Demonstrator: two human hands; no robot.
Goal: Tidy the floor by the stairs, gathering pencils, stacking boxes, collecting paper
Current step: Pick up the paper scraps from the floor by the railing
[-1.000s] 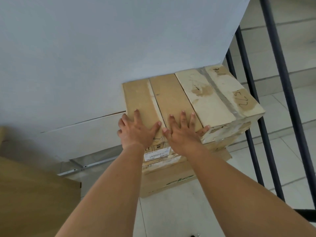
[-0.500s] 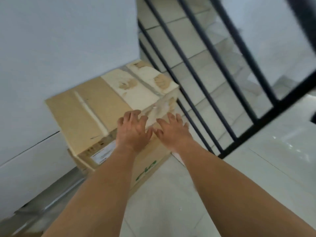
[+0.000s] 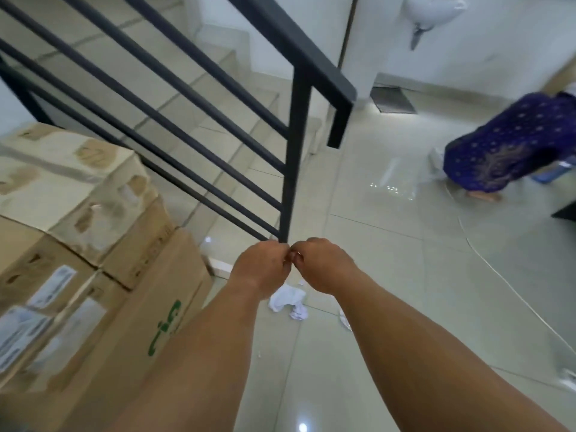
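Head view. A second ago I saw both hands pressed flat on the top box; now both are off it and drawn together in mid-air, and the camera has swung right onto the floor (image 3: 389,275).

The stack sits at frame left against the black railing (image 3: 293,151). The top box (image 3: 62,182) lies flat on the lower box (image 3: 149,307), whose long side runs from lower left up toward the foot of the railing post.

Crumpled paper (image 3: 288,299) lies on the tiles just right of the lower box, below the hands, with no clear long axis.

The left hand (image 3: 258,269) and right hand (image 3: 324,265) meet at the knuckles, backs up, forearms reaching forward. Fingers of both are curled inward, with no object visible in either.

A white cable (image 3: 498,275) trails across the floor at right, and a person in a purple garment (image 3: 514,151) bends at upper right.
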